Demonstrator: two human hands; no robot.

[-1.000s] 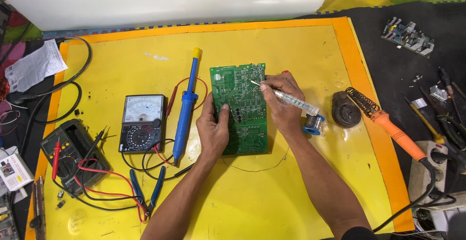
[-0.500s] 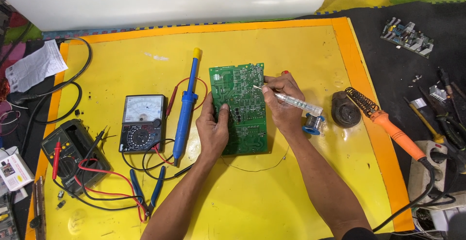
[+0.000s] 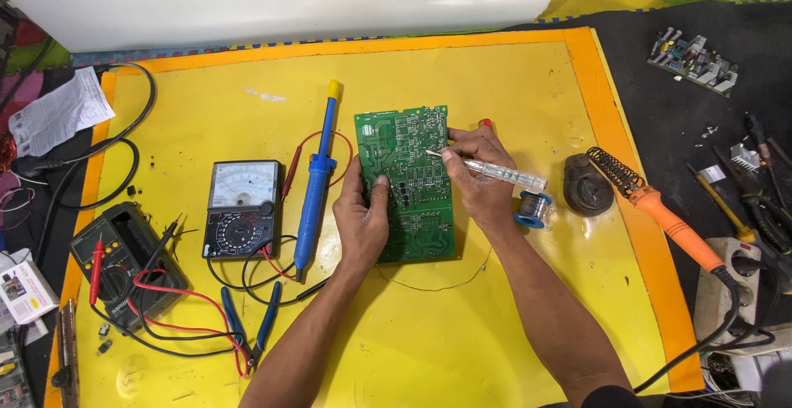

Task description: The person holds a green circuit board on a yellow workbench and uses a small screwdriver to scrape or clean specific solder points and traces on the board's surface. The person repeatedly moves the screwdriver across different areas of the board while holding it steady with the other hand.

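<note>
From the head view: left hand (image 3: pixel 363 222) presses flat on the green circuit board (image 3: pixel 410 181), mid yellow mat (image 3: pixel 536 334). Right hand (image 3: pixel 478 179) grips a clear-handled tool (image 3: pixel 493 172), tip on the board, barely shifted from half a second ago. Blue solder sucker (image 3: pixel 315 179) lies just left.

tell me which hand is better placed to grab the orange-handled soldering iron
Right, probably. The soldering iron rests on its stand on the right hand's side, though that hand holds a clear-handled tool. The left hand is pressing on the green circuit board, farther away.
</note>
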